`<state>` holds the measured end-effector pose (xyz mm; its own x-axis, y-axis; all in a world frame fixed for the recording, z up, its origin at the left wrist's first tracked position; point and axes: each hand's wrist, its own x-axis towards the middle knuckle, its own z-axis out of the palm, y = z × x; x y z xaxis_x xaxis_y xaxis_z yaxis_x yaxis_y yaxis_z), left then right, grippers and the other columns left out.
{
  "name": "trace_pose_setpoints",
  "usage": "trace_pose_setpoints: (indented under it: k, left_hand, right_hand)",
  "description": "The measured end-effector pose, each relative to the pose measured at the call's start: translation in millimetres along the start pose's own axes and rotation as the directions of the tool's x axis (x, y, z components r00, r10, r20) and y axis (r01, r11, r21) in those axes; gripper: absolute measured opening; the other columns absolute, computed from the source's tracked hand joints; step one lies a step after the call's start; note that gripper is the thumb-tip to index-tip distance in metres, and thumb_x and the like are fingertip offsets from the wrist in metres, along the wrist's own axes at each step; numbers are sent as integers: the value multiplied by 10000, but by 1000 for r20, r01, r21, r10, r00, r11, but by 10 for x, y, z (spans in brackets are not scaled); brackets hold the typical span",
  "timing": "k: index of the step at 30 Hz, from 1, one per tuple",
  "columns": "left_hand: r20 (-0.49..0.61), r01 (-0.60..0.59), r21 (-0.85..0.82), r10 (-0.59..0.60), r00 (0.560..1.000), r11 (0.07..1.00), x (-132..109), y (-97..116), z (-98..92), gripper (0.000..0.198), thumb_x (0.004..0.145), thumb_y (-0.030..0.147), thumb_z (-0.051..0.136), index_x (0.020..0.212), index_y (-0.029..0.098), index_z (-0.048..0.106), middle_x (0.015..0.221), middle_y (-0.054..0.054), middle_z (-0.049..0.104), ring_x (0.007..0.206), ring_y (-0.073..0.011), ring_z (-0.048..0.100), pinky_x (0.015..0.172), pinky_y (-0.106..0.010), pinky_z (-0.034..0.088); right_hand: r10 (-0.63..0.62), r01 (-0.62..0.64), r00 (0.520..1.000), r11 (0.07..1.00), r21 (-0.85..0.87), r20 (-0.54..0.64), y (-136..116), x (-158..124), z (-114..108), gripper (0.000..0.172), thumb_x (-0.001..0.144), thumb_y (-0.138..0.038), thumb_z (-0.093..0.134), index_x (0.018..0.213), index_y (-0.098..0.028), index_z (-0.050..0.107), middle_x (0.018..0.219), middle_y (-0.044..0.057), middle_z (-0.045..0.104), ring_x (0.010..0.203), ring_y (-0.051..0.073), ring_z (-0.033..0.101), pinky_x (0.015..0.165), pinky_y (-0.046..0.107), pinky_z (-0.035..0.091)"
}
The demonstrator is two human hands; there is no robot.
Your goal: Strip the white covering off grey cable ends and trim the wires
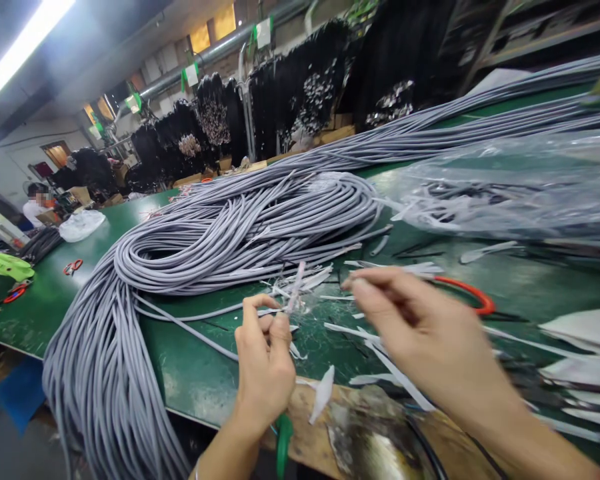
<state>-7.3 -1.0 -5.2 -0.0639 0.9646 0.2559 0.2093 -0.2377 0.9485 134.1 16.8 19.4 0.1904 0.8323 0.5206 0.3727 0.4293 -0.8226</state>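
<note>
My left hand (265,367) is closed near the table edge, thumb against the curled fingers, on a grey cable (200,332) that runs in from the left. A pale strip (296,287) stands up just beyond those fingertips; whether it belongs to the cable I cannot tell. To the right, my right hand (425,327) hovers with thumb and forefinger pinched together. Whatever sits at its fingertips is too small and blurred to name. Behind both hands lies a large coiled bundle of grey cables (245,227). White scraps (390,367) are scattered beneath and around the hands.
Red-handled scissors or pliers (467,293) lie partly behind my right hand. A clear plastic bag (525,193) holds strips at the right. The cable bundle hangs over the front edge of the green table (195,383). Another person (37,203) is far left.
</note>
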Motion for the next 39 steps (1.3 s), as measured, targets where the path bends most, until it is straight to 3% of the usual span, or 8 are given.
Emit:
trace_pose_setpoints:
  k: [4, 8, 16, 21, 24, 29, 35, 39]
  left_hand:
    - [-27, 21, -23, -21, 999, 1000, 5, 4, -11, 171, 902, 359, 395, 941, 193, 402, 502, 92, 333, 446, -87, 294, 446, -208, 221]
    - [-20, 14, -5, -14, 1000, 1000, 3, 18, -6, 210, 894, 393, 402, 937, 188, 423, 504, 88, 338, 448, -87, 300, 450, -209, 234]
    - [1, -5, 13, 5, 1000, 1000, -2, 34, 2, 205, 899, 390, 397, 928, 189, 425, 508, 83, 354, 449, -83, 307, 443, -208, 227]
    - [19, -19, 19, 18, 1000, 1000, -6, 10, 14, 160, 903, 345, 397, 923, 188, 417, 482, 92, 328, 419, -77, 271, 422, -208, 200]
    - [68, -43, 49, 40, 997, 998, -6, 12, 18, 110, 894, 290, 418, 937, 189, 428, 495, 81, 385, 427, -81, 336, 429, -196, 246]
    - [156, -162, 147, 139, 978, 976, -6, 46, 8, 136, 895, 215, 394, 979, 184, 496, 614, 18, 535, 538, -109, 483, 535, -217, 375]
    - [226, -300, 255, 245, 943, 919, -2, 54, 0, 267, 905, 172, 327, 1018, 179, 570, 763, -49, 620, 602, -133, 518, 590, -255, 428]
    - [237, -367, 263, 310, 921, 892, -2, 47, -13, 265, 893, 153, 329, 828, 182, 584, 695, -39, 583, 635, -141, 514, 611, -252, 422]
  right_hand:
    - [-180, 208, 948, 975, -82, 263, 9, -79, 92, 206, 821, -283, 454, 679, -197, 576, 469, -23, 540, 377, 92, 453, 392, 210, 364]
    - [-241, 286, 909, 954, -90, 339, 5, -152, 137, 256, 852, -268, 412, 675, -189, 579, 429, -40, 497, 343, 74, 397, 379, 202, 337]
    - [-286, 333, 908, 937, -109, 307, 39, -146, 155, 248, 862, -248, 405, 687, -183, 568, 434, -43, 510, 334, 65, 410, 380, 189, 329]
    - [-231, 276, 919, 956, -103, 319, 35, -146, 170, 250, 857, -269, 400, 685, -189, 564, 441, -39, 515, 343, 70, 428, 387, 190, 337]
    - [-169, 203, 943, 975, -94, 287, 26, -136, 170, 225, 849, -272, 398, 695, -194, 543, 440, -43, 508, 347, 76, 443, 379, 189, 339]
    - [-100, 114, 984, 989, -94, 145, 6, -94, 134, 195, 837, -283, 402, 687, -203, 498, 421, -55, 456, 331, 78, 404, 351, 197, 307]
    - [-101, 110, 984, 992, -55, 144, -20, -77, 102, 194, 838, -296, 411, 688, -209, 498, 455, -43, 482, 361, 83, 428, 362, 205, 317]
    - [-88, 90, 992, 996, -18, 89, 6, -74, 79, 171, 835, -294, 429, 699, -213, 496, 457, -43, 462, 364, 85, 424, 365, 212, 323]
